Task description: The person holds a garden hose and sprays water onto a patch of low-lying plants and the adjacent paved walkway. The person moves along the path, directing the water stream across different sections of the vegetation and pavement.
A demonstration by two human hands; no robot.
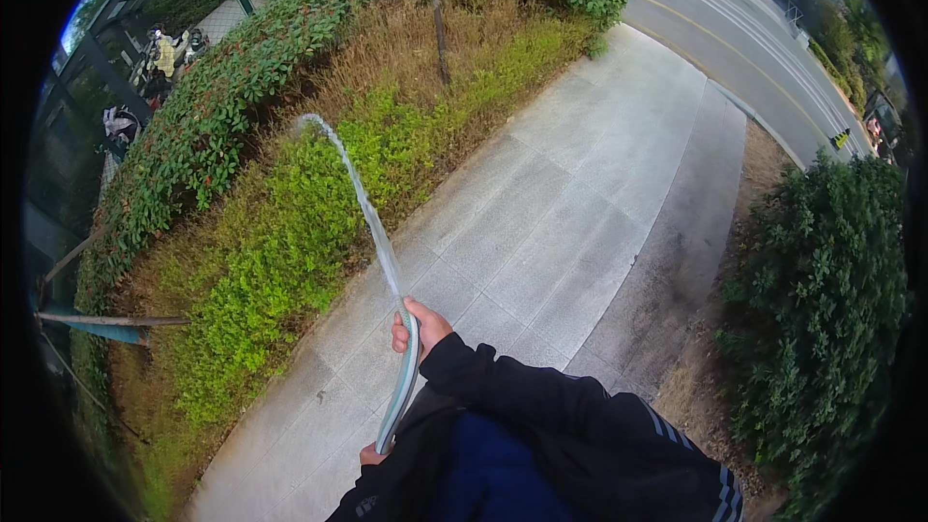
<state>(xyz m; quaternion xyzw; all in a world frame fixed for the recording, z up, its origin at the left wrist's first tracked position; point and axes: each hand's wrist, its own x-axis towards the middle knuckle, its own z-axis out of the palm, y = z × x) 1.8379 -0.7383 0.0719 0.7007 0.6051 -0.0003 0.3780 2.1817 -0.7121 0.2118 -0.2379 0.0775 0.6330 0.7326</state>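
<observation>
My right hand [426, 325] grips a pale grey-green garden hose [399, 402] close to its outlet, with the fingers wrapped around it. Lower down, my left hand [371, 454] is closed at the same hose, partly covered by the hose and the dark sleeve. From the outlet a stream of water [365, 196] arcs up and away to the left. It breaks into spray over low bright-green shrubs [290, 210]. Beyond my left hand, the rest of the hose is hidden behind my jacket.
A stone-paved path [529, 232] runs diagonally beneath me towards a road [718, 36]. A clipped hedge [210, 109] borders the planting bed at left. Wooden poles [439, 14] stand in dry brown plants. A dense bush [819, 319] lies right. Parked scooters [165, 54] show behind a fence.
</observation>
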